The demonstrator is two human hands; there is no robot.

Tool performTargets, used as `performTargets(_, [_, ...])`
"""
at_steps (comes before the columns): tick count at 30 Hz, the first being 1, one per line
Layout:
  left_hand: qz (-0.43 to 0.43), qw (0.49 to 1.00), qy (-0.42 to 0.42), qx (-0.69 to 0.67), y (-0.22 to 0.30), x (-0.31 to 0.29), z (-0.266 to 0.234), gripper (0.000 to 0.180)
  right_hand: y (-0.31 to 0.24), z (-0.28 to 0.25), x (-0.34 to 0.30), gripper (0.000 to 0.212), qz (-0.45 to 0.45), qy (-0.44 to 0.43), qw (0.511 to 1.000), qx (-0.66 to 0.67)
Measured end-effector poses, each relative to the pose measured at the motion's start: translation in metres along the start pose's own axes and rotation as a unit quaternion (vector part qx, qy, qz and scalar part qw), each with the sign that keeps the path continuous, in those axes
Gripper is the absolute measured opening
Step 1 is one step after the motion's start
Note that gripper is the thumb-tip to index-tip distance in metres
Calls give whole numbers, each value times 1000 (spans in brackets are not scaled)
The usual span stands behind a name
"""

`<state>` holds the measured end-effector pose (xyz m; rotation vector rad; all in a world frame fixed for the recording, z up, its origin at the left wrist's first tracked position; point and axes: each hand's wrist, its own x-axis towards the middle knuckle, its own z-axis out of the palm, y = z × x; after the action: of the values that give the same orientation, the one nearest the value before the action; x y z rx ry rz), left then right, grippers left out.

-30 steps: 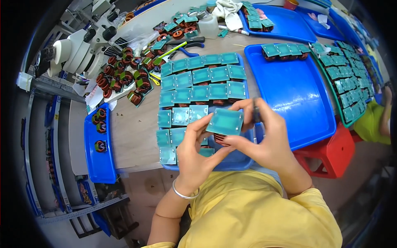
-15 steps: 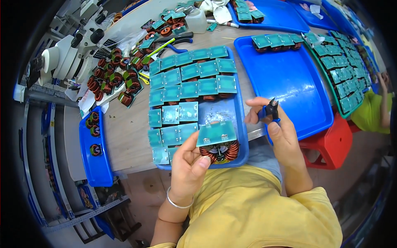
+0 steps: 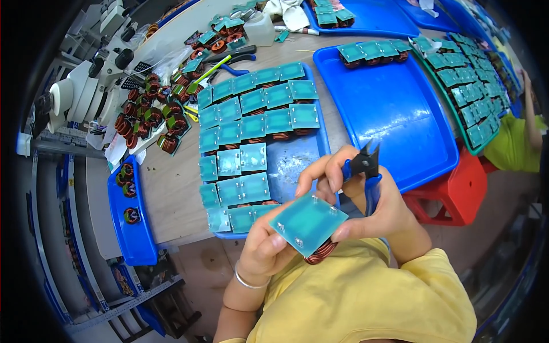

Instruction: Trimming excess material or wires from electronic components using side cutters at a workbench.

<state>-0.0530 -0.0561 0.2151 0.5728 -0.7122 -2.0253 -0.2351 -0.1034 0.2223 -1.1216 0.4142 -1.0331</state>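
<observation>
My left hand (image 3: 262, 247) grips a green circuit board (image 3: 309, 224) by its left edge, the thumb near its lower left corner. A copper-wound coil (image 3: 321, 251) shows under the board, whose flat face with small solder points is turned up and tilted. My right hand (image 3: 392, 214) is closed around blue-handled side cutters (image 3: 366, 164), their jaws pointing up and apart from the board. The right thumb and fingertips are at the board's right and far edges. Just beyond my hands, a blue tray (image 3: 291, 160) holds rows of similar boards on coils.
Another blue tray (image 3: 394, 123) on the right holds a row of boards, with a green tray (image 3: 480, 140) of boards beyond. Loose coils (image 3: 151, 114) and pliers (image 3: 234, 60) lie at the left back. A small blue tray (image 3: 134, 240) and a red stool (image 3: 452, 197) flank the table.
The board has turned and tilted in my left hand, so its coil is now mostly hidden. My right hand has come left and down to it with the cutters.
</observation>
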Motion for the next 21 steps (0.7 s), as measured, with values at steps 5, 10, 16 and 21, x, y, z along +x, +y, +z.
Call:
performTargets(5, [100, 992, 75, 13, -8, 3, 2, 75, -7, 10, 1, 54, -70, 92, 961, -250])
performTargets(10, [120, 963, 167, 174, -12, 5, -2, 79, -8, 16, 0, 52, -88, 135, 919, -361])
performTargets(16, [63, 994, 89, 31, -6, 6, -7, 75, -7, 13, -2, 40, -61, 136, 933, -327])
performTargets(21, [54, 995, 79, 16, -3, 5, -1, 73, -5, 13, -3, 37, -77, 136, 933, -324])
